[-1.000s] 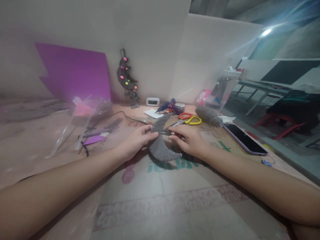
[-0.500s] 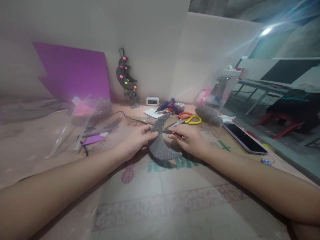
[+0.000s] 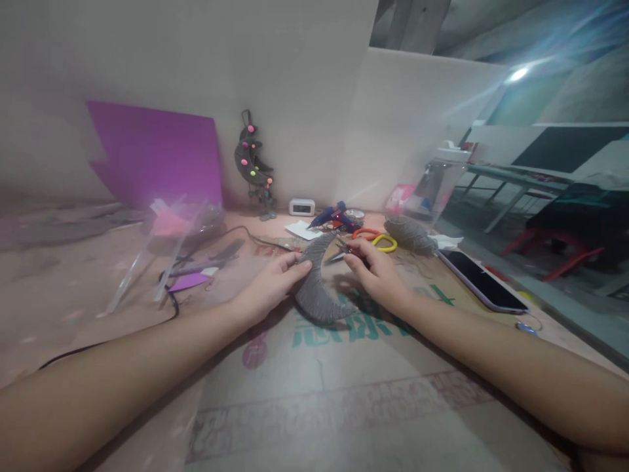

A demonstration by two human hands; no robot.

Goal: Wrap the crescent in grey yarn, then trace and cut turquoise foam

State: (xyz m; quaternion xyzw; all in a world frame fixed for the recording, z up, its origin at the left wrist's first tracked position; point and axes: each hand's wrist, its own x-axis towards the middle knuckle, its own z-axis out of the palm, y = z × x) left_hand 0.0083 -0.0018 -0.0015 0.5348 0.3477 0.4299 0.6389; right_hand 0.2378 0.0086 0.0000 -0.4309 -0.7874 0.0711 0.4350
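A crescent moon shape wrapped in grey yarn [image 3: 317, 288] is held up over the cardboard. My left hand [image 3: 275, 282] grips its outer left edge, thumb on the front face and fingers behind. Just right of the crescent's inner curve, my right hand [image 3: 376, 269] pinches a small dark pointed tool [image 3: 343, 245] with what look like two thin tips; its kind is hard to make out. The tool is apart from the yarn. Behind that hand lie scissors [image 3: 384, 243] with one orange and one yellow handle, partly hidden.
Flat cardboard [image 3: 314, 406] covers the table's front. At the back stand a blue glue gun [image 3: 335, 215], a small white clock [image 3: 301, 207] and a grey yarn ball [image 3: 407, 235]. A phone [image 3: 484, 282] lies right; a decorated dark moon [image 3: 250, 157] hangs on the wall. Glue sticks [image 3: 170, 269] lie left.
My right hand has drawn the pointed tool away from the crescent's face, up and to the right. My left hand keeps its grip. The whole view has shifted slightly.
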